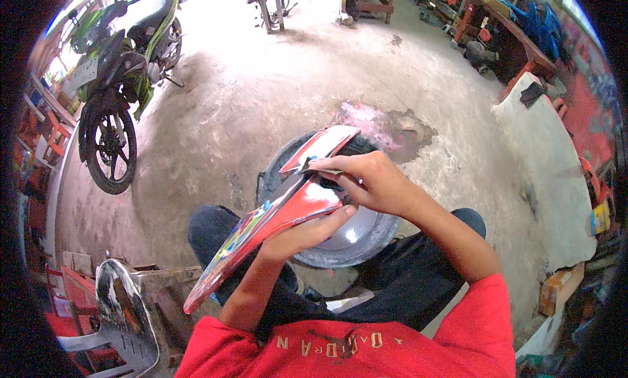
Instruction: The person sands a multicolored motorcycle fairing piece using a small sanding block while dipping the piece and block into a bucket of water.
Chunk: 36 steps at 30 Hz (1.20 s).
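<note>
A long, pointed motorcycle body panel [294, 208] in red and white, with colourful graphics along one side, lies slantwise over my lap and a round metal basin [337, 259]. My left hand [304, 236] is closed on its near edge, thumb on the red face. Pressed to the upper part of the panel, my right hand [373, 181] pinches a small dark folded sheet [306, 165] that looks like sandpaper. Part of the sheet is hidden under the fingers. The basin stands on the floor between my legs, its bottom shiny, perhaps with water.
A green and black motorcycle [124, 70] stands at the far left on the concrete floor [196, 136]. Near left is a worn plastic chair [131, 319]. A wooden bench [517, 41] with parts lines the far right. Beyond the basin is a wet patch [409, 132].
</note>
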Each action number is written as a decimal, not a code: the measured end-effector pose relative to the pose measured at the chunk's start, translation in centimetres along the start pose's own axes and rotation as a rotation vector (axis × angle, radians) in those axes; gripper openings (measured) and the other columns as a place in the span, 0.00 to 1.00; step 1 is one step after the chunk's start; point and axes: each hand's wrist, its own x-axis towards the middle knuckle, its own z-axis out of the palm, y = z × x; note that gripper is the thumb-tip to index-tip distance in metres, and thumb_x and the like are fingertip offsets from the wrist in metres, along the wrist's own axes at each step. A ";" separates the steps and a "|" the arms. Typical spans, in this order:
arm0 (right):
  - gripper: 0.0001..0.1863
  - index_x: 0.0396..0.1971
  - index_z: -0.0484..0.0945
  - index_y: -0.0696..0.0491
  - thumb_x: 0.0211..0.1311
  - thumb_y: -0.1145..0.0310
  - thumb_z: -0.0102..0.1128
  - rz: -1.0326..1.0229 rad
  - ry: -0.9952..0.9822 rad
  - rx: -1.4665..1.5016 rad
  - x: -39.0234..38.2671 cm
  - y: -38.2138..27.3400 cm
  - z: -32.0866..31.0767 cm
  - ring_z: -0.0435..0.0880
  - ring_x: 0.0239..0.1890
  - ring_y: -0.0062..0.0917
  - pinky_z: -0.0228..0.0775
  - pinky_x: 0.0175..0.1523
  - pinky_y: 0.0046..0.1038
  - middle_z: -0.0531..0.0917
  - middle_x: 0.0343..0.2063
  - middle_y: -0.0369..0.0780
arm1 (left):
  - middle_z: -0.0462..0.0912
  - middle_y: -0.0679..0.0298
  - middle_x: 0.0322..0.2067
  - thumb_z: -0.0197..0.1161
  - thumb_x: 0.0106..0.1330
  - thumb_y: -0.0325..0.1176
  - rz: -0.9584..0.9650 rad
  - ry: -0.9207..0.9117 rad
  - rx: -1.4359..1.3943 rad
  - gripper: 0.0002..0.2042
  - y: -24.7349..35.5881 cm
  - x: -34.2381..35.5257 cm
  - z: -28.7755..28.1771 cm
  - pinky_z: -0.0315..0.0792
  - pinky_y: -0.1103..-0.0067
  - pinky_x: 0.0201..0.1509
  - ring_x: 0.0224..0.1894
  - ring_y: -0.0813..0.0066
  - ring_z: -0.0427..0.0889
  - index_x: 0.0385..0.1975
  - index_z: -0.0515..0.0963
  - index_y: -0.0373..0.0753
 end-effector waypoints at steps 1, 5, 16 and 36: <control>0.20 0.53 0.81 0.50 0.60 0.78 0.58 0.142 -0.085 -0.107 0.1 0.3 -0.4 0.88 0.40 0.41 0.78 0.46 0.33 0.86 0.39 0.48 | 0.83 0.61 0.41 0.66 0.67 0.40 0.017 0.065 0.062 0.16 0.1 0.3 0.6 0.76 0.73 0.48 0.44 0.73 0.82 0.46 0.76 0.36; 0.22 0.54 0.80 0.51 0.57 0.79 0.60 0.180 -0.114 -0.170 0.5 0.6 0.1 0.87 0.45 0.43 0.79 0.49 0.35 0.86 0.43 0.48 | 0.83 0.59 0.43 0.64 0.66 0.37 0.053 0.198 0.130 0.15 0.3 0.6 0.7 0.76 0.70 0.52 0.47 0.69 0.82 0.48 0.77 0.36; 0.24 0.56 0.78 0.49 0.56 0.75 0.60 -0.200 0.142 -0.069 -0.1 -1.3 2.0 0.88 0.37 0.44 0.80 0.42 0.39 0.85 0.35 0.49 | 0.83 0.59 0.40 0.64 0.63 0.29 0.120 0.375 0.064 0.14 -1.0 1.0 1.1 0.75 0.69 0.53 0.47 0.69 0.82 0.47 0.76 0.33; 0.28 0.56 0.79 0.47 0.52 0.81 0.61 -0.137 0.036 -0.012 0.0 1.6 1.0 0.88 0.39 0.42 0.79 0.44 0.35 0.85 0.39 0.50 | 0.82 0.58 0.36 0.62 0.64 0.30 -0.058 0.287 -0.021 0.09 0.8 0.7 1.4 0.74 0.69 0.46 0.41 0.69 0.82 0.41 0.76 0.33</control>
